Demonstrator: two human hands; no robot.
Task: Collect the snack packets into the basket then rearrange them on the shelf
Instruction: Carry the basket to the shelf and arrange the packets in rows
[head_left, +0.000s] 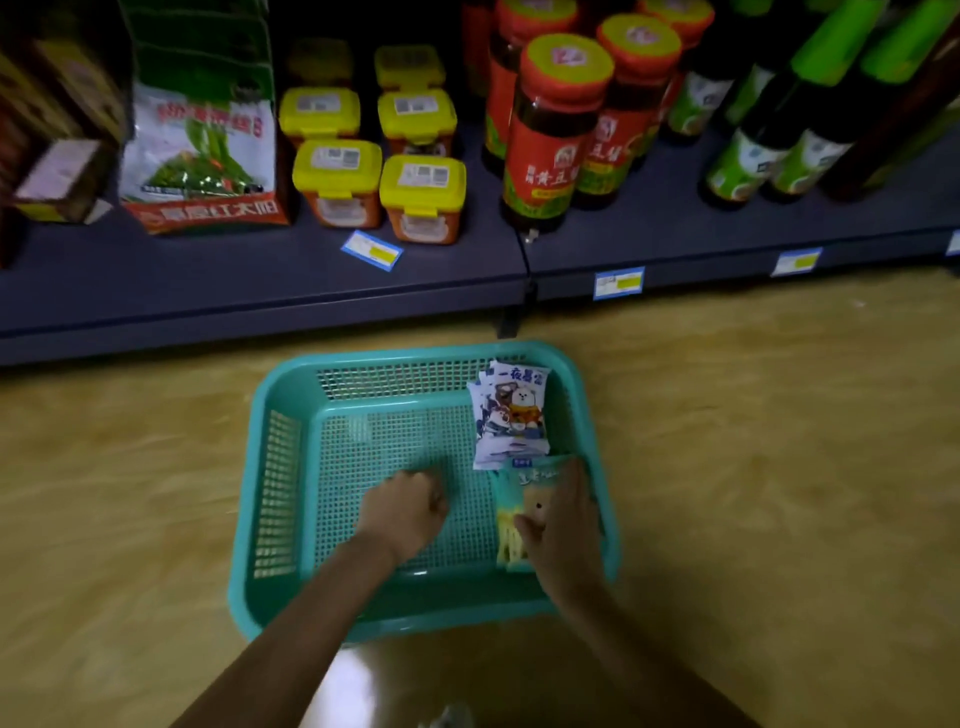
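A teal mesh basket (280, 483) sits on the floor in front of the shelf (260, 280). In its far right corner leans a small stack of white-and-blue snack packets (511, 410). Just in front of them lies a green-and-yellow snack packet (511, 499), which my right hand (563, 535) grips from its right side. My left hand (405, 512) hovers over the basket's mesh floor with its fingers curled into a fist, and nothing shows in it.
The low dark shelf holds a green-and-white bag (200, 135), several yellow-lidded tubs (421, 200), red-labelled jars (550, 140) and green-labelled bottles (753, 156). A loose price tag (371, 250) lies on the shelf front. Wood-pattern floor (753, 441) surrounds the basket.
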